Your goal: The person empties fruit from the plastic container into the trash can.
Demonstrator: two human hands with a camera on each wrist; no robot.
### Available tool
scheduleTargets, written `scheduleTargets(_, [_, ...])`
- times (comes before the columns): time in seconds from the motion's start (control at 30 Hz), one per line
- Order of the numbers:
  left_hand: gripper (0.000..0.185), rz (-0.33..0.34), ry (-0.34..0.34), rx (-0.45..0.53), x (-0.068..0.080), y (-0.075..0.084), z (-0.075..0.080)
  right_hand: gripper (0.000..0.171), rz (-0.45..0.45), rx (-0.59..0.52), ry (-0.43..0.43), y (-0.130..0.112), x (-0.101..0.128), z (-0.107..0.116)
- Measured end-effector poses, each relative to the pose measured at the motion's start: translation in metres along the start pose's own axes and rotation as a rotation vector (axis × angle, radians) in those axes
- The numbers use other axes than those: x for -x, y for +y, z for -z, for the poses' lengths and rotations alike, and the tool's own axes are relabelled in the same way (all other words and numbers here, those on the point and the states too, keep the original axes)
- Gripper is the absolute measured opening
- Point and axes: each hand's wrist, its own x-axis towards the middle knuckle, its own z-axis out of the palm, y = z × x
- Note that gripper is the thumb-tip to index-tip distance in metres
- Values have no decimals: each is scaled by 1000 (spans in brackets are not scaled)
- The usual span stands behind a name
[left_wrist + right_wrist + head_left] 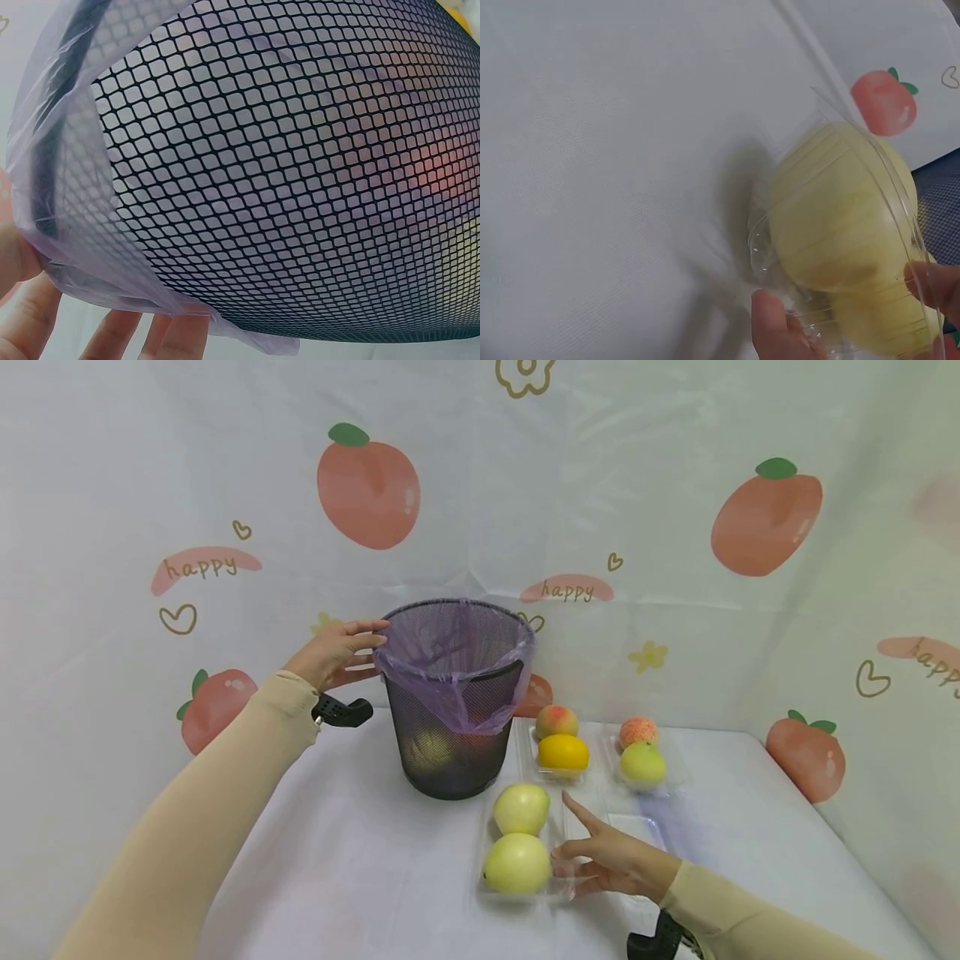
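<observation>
My left hand [341, 652] rests its extended fingers against the left rim of a black mesh wastebasket [450, 760]. A purple plastic liner bag [480, 710] is folded over the rim. In the left wrist view, fingertips [184, 334] lie along the lined side. My right hand [611, 856] pinches the right edge of a clear plastic box [525, 897], its index finger pointing away from it. Two pale yellow-green fruits [517, 864] sit inside that box. In the right wrist view, digits lie on both sides of the plastic box wall.
Behind to the right are a clear box with a peach [557, 722] and a yellow fruit [563, 752], and another with an orange-red fruit [638, 732] and a green one [642, 766]. Fruit [431, 750] shows through the wastebasket mesh. A printed white curtain [480, 510] closes the back.
</observation>
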Motion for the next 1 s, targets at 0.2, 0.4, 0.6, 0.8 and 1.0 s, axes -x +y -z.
scheduleTargets(0.2, [56,2,10,-3,1,1,1,100,27,-26,-20,1,2,1])
scheduleTargets(0.4, [56,2,6,-1,1,1,1,99,53,-55,-55,1,4,4])
scheduleTargets(0.6, [55,-2,1,4,0,0,1,100,76,-91,-67,2,8,9])
scheduleTargets(0.8, [54,-8,8,4,-2,0,0,99,103,-104,-74,-5,17,17])
scheduleTargets(1.0, [54,3,16,18,-2,-1,0,93,163,-60,-101,-21,28,27])
